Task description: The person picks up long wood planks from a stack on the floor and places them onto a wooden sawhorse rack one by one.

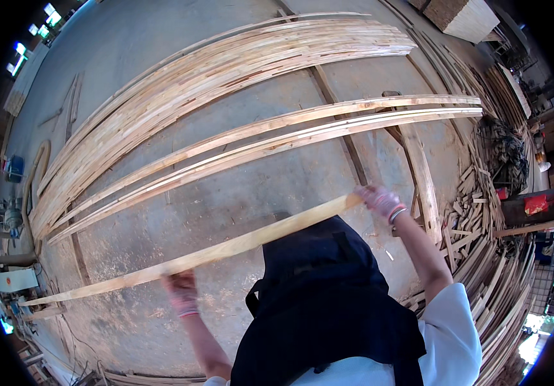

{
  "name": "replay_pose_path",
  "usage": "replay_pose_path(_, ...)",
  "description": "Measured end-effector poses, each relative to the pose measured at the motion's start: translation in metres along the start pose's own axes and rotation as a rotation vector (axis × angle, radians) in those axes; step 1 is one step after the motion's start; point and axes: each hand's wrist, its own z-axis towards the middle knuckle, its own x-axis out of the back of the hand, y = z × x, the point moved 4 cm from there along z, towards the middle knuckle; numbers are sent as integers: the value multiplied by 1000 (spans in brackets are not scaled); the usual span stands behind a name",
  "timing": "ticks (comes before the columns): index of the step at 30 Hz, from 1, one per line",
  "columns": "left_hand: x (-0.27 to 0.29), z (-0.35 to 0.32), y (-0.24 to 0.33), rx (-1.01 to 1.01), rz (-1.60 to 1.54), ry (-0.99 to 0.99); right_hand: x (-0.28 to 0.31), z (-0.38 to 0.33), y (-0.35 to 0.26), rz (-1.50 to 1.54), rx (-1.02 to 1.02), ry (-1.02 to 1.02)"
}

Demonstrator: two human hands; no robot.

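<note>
Long wooden strip [225, 248]: pale, thin, held above the concrete floor [225, 206], running from lower left up to the right in front of the person's dark apron [328, 302].

Left hand [182, 291]: pink glove, fingers closed around the strip near its left-of-middle part, gripping from below.

Right hand [380, 201]: pink glove, fingers closed on the strip's right end.

Stack of strips [225, 64]: many pale lengths lying side by side on the floor, far side, well apart from the held strip.

Pair of loose strips [277, 132]: lying on the floor between the stack and the held strip, resting across dark cross rails [338, 122].

Short plank [422, 174]: lying on the floor just beyond the right hand.

Offcut heap [483, 212]: short wood pieces and slats piled along the right side.

Machine [7, 212]: at the left edge; details too small to tell.
</note>
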Motion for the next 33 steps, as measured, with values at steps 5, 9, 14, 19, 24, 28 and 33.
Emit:
replay_pose_path(5,-100,-27,-142,434,9,-290,-75,-19,-51,-295,286,-253)
replay_pose_path(9,-175,-54,-176,696,89,-446,-112,-37,-112,-372,557,-460)
replay_pose_path(14,-163,-38,-171,515,207,-301,-134,-32,-160,-308,765,-620)
replay_pose_path(19,-89,4,-132,309,-6,-130,-148,33,-148,-302,711,-725)
replay_pose_path(24,-59,15,-97,-110,-264,231,-122,122,-134,-474,528,-743)
replay_pose_path(28,-63,10,-125,-49,-297,560,-100,203,-129,-404,440,-632)
replay_pose_path(33,-127,-7,-205,274,-404,512,-93,333,-109,-358,430,-417)
